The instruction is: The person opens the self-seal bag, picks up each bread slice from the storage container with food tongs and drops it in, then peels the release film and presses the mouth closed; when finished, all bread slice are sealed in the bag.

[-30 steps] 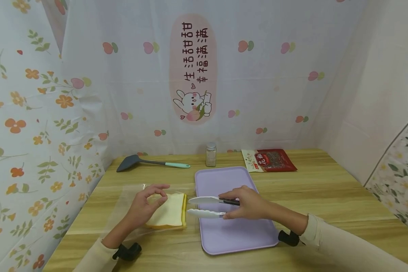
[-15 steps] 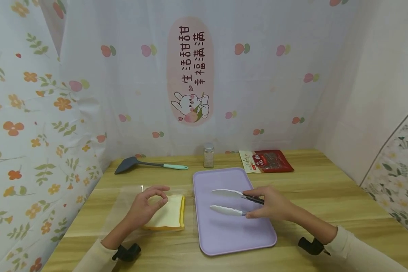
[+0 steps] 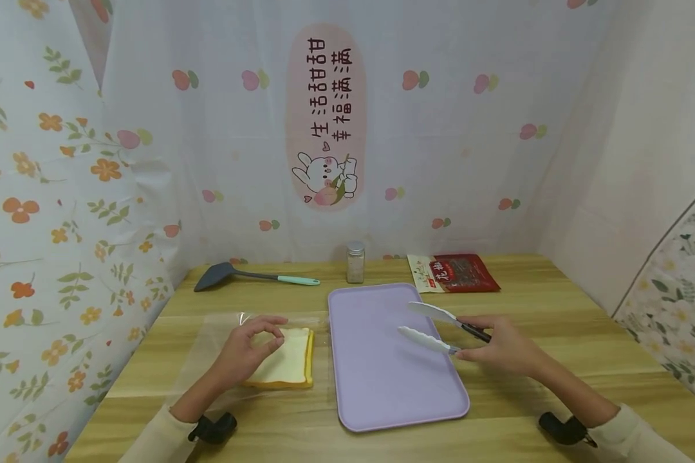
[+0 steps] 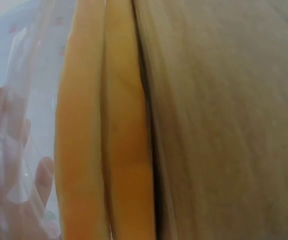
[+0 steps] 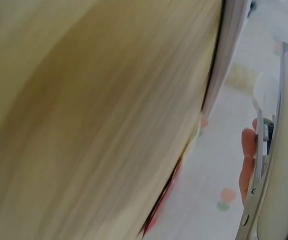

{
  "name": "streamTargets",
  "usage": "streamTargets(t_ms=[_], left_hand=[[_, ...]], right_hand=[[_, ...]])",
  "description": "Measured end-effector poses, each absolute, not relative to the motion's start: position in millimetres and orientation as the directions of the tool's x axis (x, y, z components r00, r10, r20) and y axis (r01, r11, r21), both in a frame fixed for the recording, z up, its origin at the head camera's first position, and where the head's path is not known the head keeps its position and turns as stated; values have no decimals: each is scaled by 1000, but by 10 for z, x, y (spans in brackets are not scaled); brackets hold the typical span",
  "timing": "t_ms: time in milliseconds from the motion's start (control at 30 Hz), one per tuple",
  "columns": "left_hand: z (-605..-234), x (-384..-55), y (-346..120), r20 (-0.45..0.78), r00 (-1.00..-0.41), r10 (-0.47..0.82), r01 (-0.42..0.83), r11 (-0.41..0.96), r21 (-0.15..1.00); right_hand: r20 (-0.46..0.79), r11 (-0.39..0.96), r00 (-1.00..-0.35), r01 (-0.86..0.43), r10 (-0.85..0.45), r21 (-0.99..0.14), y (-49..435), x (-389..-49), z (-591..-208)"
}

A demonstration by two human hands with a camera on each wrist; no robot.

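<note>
Two stacked slices of bread [image 3: 289,352] with yellow-orange crusts lie at the left of the table, in a clear plastic bag [image 3: 199,344]. My left hand [image 3: 246,350] is over their left part, its thumb and index finger pinching the bag's film. Behind that film in the left wrist view, my fingers [image 4: 44,177] show beside the crusts. A pair of tongs [image 3: 428,339] with pale, scalloped tips is in my right hand [image 3: 500,346]. Their arms stand apart, pointing left above the right side of the lilac tray [image 3: 382,392], with nothing between the tips.
Along the back of the table lie a dark spatula [image 3: 255,275] with a mint handle and a red-and-cream spice packet [image 3: 454,273]. Between them stands a small glass jar [image 3: 356,263] with a metal lid. A patterned cloth [image 3: 226,128] hangs behind.
My right hand has carried the tongs rightward, away from the bread's right edge to the right side of the tray. My left hand and the bread have stayed in place.
</note>
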State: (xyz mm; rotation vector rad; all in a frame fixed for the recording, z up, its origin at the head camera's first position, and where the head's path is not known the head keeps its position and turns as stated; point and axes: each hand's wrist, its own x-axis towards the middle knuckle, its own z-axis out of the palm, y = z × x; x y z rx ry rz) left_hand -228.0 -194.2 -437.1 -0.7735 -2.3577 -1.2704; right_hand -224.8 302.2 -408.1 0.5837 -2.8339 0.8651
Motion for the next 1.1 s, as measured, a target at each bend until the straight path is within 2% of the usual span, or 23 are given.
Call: streamTargets(t_ms=[100, 367, 700, 933, 1100], left_hand=[[-4365, -2270, -1957, 540, -783, 309, 619, 463, 634], [-4354, -2253, -1979, 527, -788, 318, 614, 458, 643], [-4341, -2293, -1957, 526, -774, 353, 632, 480, 608], [-4366, -2303, -1956, 537, -769, 347, 637, 482, 601], [-4373, -2304, -1955, 531, -768, 358, 639, 485, 596]], right_hand=[[244, 767, -924, -380, -294, -518, 3139, -2259, -4076], [316, 826, -915, -374, -253, -422, 3396, -2271, -4096], [244, 875, -949, -287, -202, -390, 3653, -2253, -4127], [262, 876, -941, -304, -215, -374, 3746, -2274, -4160], [228, 879, -949, -290, -215, -377, 3784, -2274, -4173]])
